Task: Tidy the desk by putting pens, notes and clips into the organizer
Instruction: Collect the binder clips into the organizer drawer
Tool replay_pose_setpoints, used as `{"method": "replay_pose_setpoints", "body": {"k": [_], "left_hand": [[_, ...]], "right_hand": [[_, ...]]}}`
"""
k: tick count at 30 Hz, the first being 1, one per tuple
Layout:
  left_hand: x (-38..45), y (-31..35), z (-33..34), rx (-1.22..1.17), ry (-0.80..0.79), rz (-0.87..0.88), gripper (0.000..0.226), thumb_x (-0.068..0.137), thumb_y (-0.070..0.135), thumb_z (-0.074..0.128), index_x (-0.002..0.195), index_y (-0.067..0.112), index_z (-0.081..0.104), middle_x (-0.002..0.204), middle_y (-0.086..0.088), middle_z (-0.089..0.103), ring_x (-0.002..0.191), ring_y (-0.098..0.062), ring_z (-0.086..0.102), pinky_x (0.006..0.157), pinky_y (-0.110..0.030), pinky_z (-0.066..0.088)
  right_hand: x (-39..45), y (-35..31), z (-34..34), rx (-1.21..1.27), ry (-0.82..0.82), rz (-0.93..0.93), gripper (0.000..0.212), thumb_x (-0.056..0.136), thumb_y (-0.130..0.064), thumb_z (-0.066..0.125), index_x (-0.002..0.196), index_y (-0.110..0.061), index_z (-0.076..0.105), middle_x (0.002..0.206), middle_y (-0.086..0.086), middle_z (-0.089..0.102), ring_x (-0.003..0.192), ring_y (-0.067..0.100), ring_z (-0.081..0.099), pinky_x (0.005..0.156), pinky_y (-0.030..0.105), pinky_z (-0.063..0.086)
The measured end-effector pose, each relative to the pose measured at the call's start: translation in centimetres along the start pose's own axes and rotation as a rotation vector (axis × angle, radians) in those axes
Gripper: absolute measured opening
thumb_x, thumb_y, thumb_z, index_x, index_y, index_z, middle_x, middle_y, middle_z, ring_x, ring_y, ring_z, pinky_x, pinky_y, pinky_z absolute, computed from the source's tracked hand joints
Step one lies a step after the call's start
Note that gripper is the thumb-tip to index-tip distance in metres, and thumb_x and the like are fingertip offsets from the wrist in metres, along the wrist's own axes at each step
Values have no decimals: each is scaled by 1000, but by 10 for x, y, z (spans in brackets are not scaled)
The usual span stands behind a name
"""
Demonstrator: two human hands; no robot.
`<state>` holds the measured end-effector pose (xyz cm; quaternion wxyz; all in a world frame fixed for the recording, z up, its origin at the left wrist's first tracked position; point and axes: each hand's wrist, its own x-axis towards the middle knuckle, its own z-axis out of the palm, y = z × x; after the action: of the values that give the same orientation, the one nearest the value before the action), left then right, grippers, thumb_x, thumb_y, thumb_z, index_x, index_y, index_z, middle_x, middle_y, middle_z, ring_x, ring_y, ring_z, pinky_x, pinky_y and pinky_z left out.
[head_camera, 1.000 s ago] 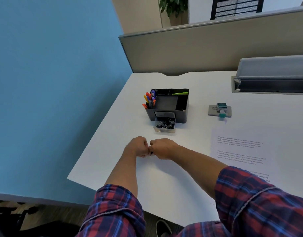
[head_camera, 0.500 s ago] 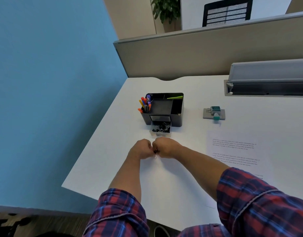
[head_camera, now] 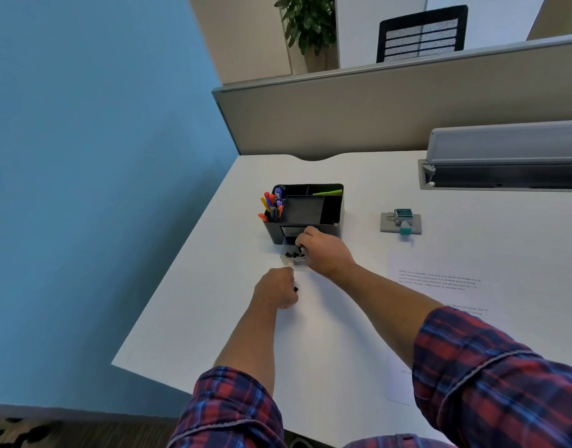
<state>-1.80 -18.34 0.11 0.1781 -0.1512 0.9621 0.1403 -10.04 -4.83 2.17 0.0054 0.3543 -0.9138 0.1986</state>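
A black desk organizer (head_camera: 333, 208) stands on the white desk (head_camera: 326, 334). Coloured pens (head_camera: 271, 205) stand in its left compartment, and a green note (head_camera: 327, 191) lies in a back compartment. Its small clear drawer (head_camera: 286, 258) is pulled out and holds several black binder clips (head_camera: 292, 253). My right hand (head_camera: 325, 252) reaches over this drawer with its fingers curled down into it, so the fingertips are hidden. My left hand (head_camera: 275, 287) rests on the desk just in front of the drawer, fist-like, pinching a small black binder clip (head_camera: 296, 289).
A grey pad with a teal stamp-like item (head_camera: 401, 222) sits to the right of the organizer. A printed sheet (head_camera: 439, 281) lies under my right forearm. A grey cable tray (head_camera: 504, 171) lines the back right. The desk's left edge runs close to my left hand.
My hands were touching knuckle to knuckle in front of the drawer. My right hand has moved forward over the drawer while my left stayed put. The camera has tilted up a little.
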Motion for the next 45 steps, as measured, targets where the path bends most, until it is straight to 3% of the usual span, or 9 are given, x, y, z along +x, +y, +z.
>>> {"method": "replay_pose_setpoints", "body": {"k": [5,8,13,20,25,29,31,36,45], "left_hand": [[3,-1,8,64,28,54,40,77,13,64,113,16,47,101,-7,63,86,-26,62,66,-31,49],[4,-2,10,86,21,67,38,79,15,65,114,15,50,103,-7,63,88,-25,62,69,-34,53],[5,-3,11,152,1,86,31,81,18,60,111,15,49,105,-5,61,81,-21,54,63,-30,44],[4,-6,18,184,70,131,51,84,20,57,132,11,42,109,-8,60,94,-28,61,66,-32,42],[5,-12,15,-128,156,69,22,82,14,60,102,17,51,81,1,59,75,-23,61,61,-33,49],[10,-11,1,-425,316,-12,21,83,10,66,95,23,55,80,4,63,73,-15,62,60,-26,51],[14,-8,-9,-464,383,0,24,86,9,70,100,23,56,84,8,61,75,-9,60,61,-18,48],[26,3,-24,-515,494,15,24,89,9,72,102,24,59,89,9,62,75,-7,61,66,-15,46],[38,15,-16,-458,470,1,13,95,7,65,95,19,68,93,0,69,84,-16,64,68,-17,44]], "right_hand": [[-1,10,4,20,-29,54,33,99,-9,59,131,-15,62,127,7,60,99,25,65,82,31,56],[-1,13,6,43,-80,31,39,98,-8,57,136,-16,59,128,6,60,102,26,64,83,34,58],[-5,18,11,48,-96,-5,38,101,-25,57,138,-18,57,132,4,59,107,24,62,85,33,56],[-8,21,17,0,-157,-17,43,100,-39,59,138,-21,58,134,2,59,111,22,62,89,33,55],[-11,20,19,-57,-138,-53,29,99,-17,60,128,-17,66,121,4,64,100,21,62,82,30,55],[-12,18,19,-113,-82,-93,29,97,-8,60,124,-13,68,117,6,63,100,23,59,78,30,52],[-13,17,20,-125,-51,-96,28,97,-8,60,123,-13,69,115,6,62,101,23,57,75,29,46],[-14,16,21,-130,-1,-83,30,97,-11,62,126,-15,69,112,6,63,101,24,57,73,28,39],[-24,21,22,-33,-87,-24,35,100,-18,57,133,-26,64,113,2,73,94,23,68,83,32,57]]}}
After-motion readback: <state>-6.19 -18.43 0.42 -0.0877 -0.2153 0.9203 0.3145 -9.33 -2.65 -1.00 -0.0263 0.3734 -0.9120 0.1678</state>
